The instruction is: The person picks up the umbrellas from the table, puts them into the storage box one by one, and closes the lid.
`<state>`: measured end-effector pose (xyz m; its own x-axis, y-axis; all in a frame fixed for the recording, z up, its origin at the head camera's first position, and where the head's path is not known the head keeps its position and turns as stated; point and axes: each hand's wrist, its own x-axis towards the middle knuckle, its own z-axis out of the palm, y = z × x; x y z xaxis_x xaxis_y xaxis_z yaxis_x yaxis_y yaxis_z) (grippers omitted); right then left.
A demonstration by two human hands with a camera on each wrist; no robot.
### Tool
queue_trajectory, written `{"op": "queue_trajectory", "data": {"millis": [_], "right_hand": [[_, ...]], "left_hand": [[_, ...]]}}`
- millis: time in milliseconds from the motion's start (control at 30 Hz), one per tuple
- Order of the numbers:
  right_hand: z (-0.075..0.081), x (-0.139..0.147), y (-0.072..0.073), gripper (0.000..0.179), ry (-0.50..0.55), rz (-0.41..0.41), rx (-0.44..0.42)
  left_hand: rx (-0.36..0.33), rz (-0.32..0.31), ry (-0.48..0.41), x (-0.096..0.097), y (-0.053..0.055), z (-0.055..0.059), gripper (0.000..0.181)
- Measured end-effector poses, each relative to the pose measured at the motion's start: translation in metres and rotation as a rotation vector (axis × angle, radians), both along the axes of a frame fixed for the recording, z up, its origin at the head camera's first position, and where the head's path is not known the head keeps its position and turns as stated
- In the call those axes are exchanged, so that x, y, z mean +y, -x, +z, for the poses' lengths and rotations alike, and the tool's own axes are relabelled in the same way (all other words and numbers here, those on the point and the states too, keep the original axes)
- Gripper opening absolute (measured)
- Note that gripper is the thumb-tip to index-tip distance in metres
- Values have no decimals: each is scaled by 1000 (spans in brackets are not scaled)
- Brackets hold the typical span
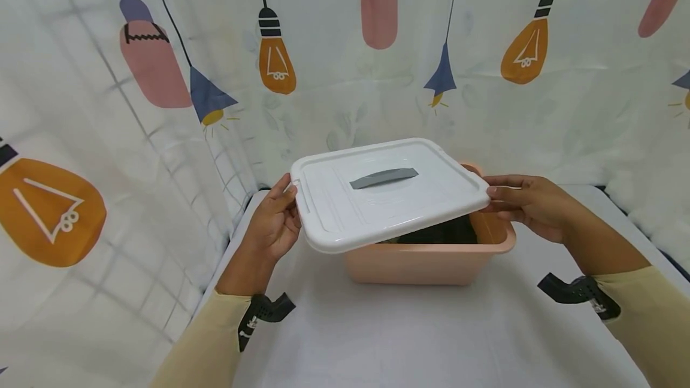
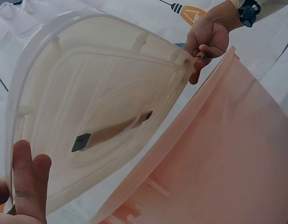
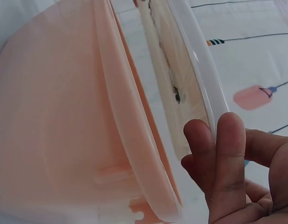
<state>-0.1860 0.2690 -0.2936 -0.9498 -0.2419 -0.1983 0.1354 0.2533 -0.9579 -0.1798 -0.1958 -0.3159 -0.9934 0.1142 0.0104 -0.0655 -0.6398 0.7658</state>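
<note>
A white plastic lid with a grey handle is held tilted above a peach plastic bin. My left hand pinches the lid's left end between thumb and fingers. At the opposite end my right hand pinches the lid's edge, close over the bin's right rim. The lid's underside faces the left wrist camera, which also shows the bin's outer wall below it. Something dark lies inside the bin, mostly hidden by the lid.
The bin stands on a table with a white cloth. Behind it hangs a pale curtain printed with lamps and bulbs, and more of it runs along the left side. A black strap is round each wrist.
</note>
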Motion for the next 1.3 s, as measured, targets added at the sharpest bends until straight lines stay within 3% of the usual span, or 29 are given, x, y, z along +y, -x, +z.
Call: {"op": "queue_trajectory", "data": {"millis": [200,500,900,1133,1300], "right_hand": [[-1,6,-5,73,-18,7,13],[-2,16,-13,69,3,14,15],[-11,21,-24,65,-54,-21,61],[-12,19,-33,66,-69,-40,86],[-13,15,-40,68,-141,-66,151]], "left_hand": [[25,-83,107,-7,1,0,64],[94,-165,170,-10,3,5,73],[66,-7,431,-1,12,8,56],[70,34,543,2,16,11,51],[109,58,710,2,19,11,49]]}}
